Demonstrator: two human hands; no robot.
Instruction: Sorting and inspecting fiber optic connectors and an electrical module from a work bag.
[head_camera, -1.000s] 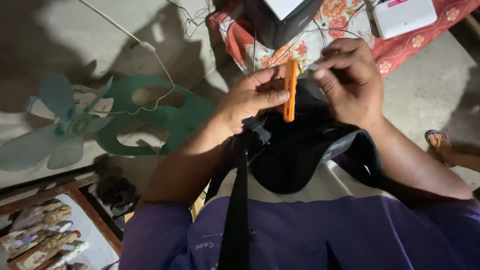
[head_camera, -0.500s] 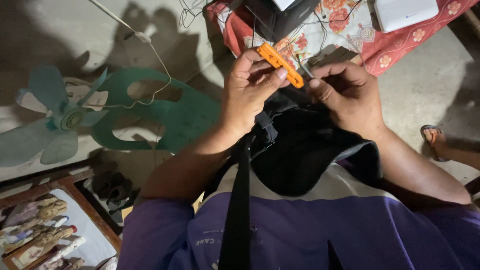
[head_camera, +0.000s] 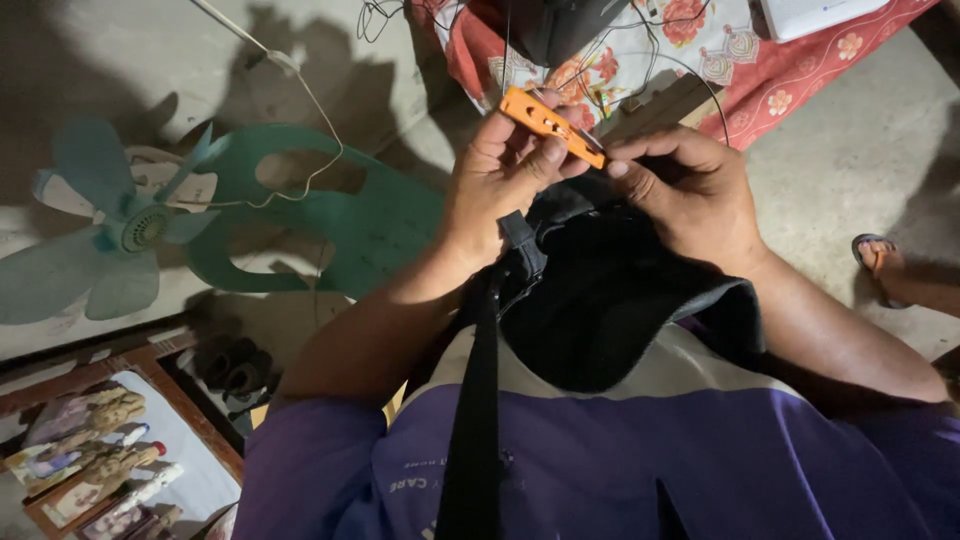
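My left hand (head_camera: 497, 185) pinches a small flat orange tool (head_camera: 548, 124) between thumb and fingers, holding it tilted above a black bag (head_camera: 600, 300) in my lap. My right hand (head_camera: 685, 195) is curled just right of the tool, its fingertips closed near the tool's lower end at the bag's top edge. What the right fingers grip is hidden. A black strap (head_camera: 478, 400) runs down from the bag over my purple and white shirt.
A teal fan blade (head_camera: 120, 230) and a teal fan guard piece (head_camera: 340, 215) lie on the concrete floor at left, with a white cord. A red floral cloth (head_camera: 800, 70) with wires lies ahead. A framed picture (head_camera: 110, 450) sits lower left. Another person's sandalled foot (head_camera: 885, 262) is at right.
The orange tool has turned from upright to slanted and shifted left in my left hand. My right hand has dropped from the tool to the bag's edge.
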